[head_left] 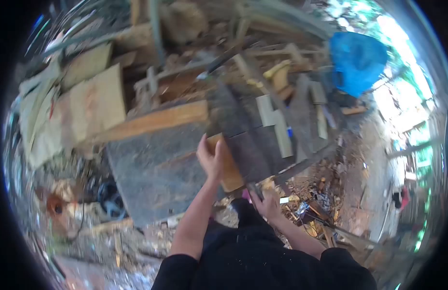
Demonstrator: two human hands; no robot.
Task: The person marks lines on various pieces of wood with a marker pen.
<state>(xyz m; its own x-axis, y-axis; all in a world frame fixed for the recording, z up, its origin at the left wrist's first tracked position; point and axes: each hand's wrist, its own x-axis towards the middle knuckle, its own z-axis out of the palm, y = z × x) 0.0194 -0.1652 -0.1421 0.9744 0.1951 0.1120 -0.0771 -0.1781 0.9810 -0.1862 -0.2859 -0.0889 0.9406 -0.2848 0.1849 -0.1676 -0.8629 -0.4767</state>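
Note:
A short orange-brown wooden block (229,166) stands at the near edge of the dark workbench top (156,169), slanting toward my body. My left hand (212,159) grips its upper left side, with the thumb and fingers spread around the edge. Close to the block's lower right end, my right hand (268,204) is closed around a dark, narrow tool (254,193). Blur hides what kind of tool it is. A long wooden board (158,121) lies across the bench beyond my left hand.
Pale wood strips (283,133) lie on the right part of the bench. Plywood sheets (91,104) lean at the left. A blue plastic bag (357,63) hangs at the far right. Wood chips and scraps (325,186) cover the ground. A black wheel-like object (111,200) sits at lower left.

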